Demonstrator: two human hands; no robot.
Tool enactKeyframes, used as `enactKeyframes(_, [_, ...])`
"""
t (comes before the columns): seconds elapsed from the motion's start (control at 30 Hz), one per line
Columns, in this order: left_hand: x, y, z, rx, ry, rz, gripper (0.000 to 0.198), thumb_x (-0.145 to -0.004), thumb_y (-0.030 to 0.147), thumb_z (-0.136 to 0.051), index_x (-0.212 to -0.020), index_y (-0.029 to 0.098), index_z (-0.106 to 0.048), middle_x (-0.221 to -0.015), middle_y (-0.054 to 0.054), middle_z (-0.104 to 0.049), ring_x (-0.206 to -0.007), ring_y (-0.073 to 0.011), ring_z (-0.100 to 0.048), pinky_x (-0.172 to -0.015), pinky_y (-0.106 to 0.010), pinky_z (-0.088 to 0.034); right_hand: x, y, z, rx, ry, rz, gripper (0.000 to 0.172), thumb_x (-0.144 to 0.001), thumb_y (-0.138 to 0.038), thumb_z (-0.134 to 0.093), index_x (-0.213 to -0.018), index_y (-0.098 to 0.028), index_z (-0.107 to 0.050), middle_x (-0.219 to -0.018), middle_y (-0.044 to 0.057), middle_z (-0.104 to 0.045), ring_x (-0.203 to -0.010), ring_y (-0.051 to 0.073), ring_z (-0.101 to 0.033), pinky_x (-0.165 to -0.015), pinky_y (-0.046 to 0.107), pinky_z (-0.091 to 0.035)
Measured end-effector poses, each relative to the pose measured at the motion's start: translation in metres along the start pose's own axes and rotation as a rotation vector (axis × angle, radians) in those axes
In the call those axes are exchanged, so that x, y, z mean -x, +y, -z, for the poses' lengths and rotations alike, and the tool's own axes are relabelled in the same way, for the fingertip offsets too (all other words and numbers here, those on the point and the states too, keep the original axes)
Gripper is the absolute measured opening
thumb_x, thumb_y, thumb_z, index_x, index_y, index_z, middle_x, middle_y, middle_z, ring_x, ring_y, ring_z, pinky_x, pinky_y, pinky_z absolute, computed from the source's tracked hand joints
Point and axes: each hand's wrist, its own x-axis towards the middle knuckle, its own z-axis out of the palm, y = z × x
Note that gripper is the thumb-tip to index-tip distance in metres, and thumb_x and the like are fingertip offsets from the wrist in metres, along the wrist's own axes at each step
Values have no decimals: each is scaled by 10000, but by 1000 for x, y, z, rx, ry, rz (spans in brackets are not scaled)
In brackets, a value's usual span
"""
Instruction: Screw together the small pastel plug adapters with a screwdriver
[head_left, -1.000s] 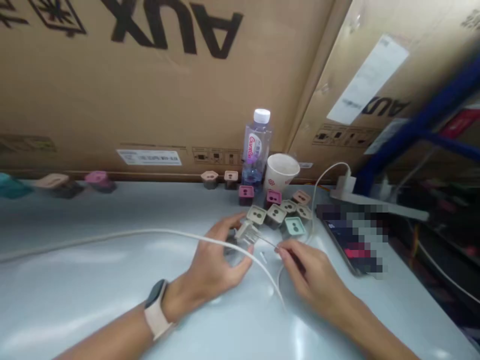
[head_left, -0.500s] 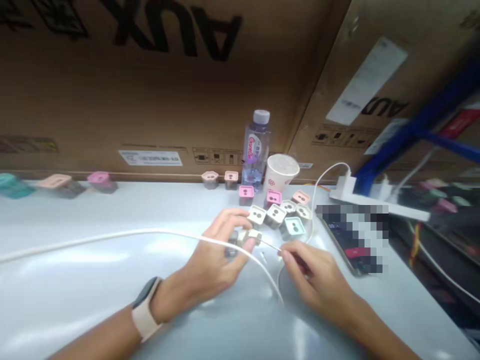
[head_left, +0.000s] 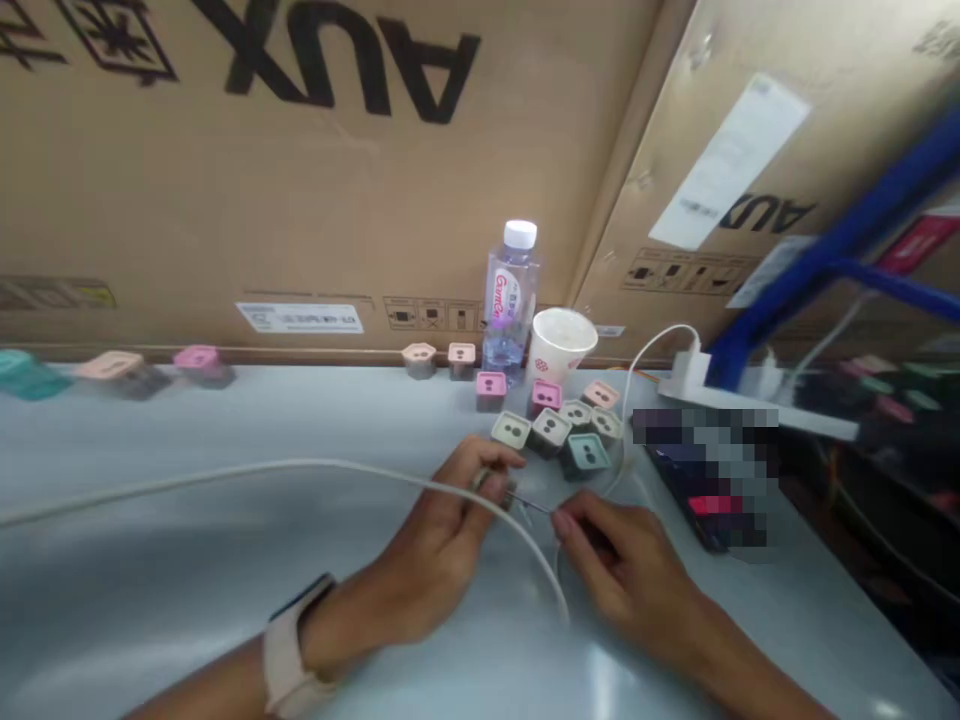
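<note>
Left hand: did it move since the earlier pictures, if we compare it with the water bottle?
Yes: the left hand has shifted down in the view, toward the person, farther from the water bottle.

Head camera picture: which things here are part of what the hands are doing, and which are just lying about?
Part of the work: left hand, right hand, white cable, small plug, thin metal pin, square pastel plug casings.
Just lying about: water bottle, paper cup, blurred phone, power strip.

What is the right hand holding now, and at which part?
A thin metal shaft, pinched at its dark end by the right hand.
</note>
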Motion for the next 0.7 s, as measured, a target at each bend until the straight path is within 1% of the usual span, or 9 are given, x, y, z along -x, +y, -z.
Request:
enactKeyframes(0.1, [1, -1, -1, 63, 2, 47, 276, -1093, 427, -396, -1155, 233, -581, -1008, -42, -609, -893, -198, -569, -848, -336, -495, 1, -1, -4, 36, 40, 73, 341, -1064, -201, -481, -724, -209, -474, -557, -82, -399, -441, 61, -388, -477, 233, -300])
enactKeyframes(0.2, [1, -2, -1, 132, -9, 67, 272, -1090, 447, -411, -1099, 229, -574, -918, -17, -559, -823, -175, -523, -794, -307, -463, 0, -1, -7, 94, 60, 150, 360, -1074, -186, -459, -716, -208, -489, -544, -74, -427, -435, 66, -406, -482, 247, -302])
enactKeyframes(0.47, [1, -1, 1, 261, -80, 114, 332, -1079, 515, -438, -1017, 209, -550, -834, 4, -462, -748, -150, -426, -710, -279, -389, 2, -1, -6, 177, 101, 265, 401, -1083, -160, -440, -689, -213, -494, -539, -55, -453, -459, 85, -409, -519, 254, -330])
enactKeyframes(0.6, [-1, -2, 3, 281, -118, 145, 346, -1067, 542, -452, -1035, 214, -557, -813, 7, -449, -729, -151, -415, -696, -280, -383, 4, 0, -7, 212, 95, 285, 402, -1084, -167, -439, -687, -218, -484, -556, -44, -471, -481, 98, -415, -538, 265, -344])
enactKeyframes(0.7, [-2, -3, 5, 358, -172, 169, 326, -1066, 531, -464, -1062, 222, -568, -788, 15, -443, -710, -150, -402, -691, -282, -373, 3, 1, -7, 207, 107, 316, 408, -1081, -152, -425, -682, -224, -469, -551, -45, -475, -474, 101, -409, -536, 271, -347])
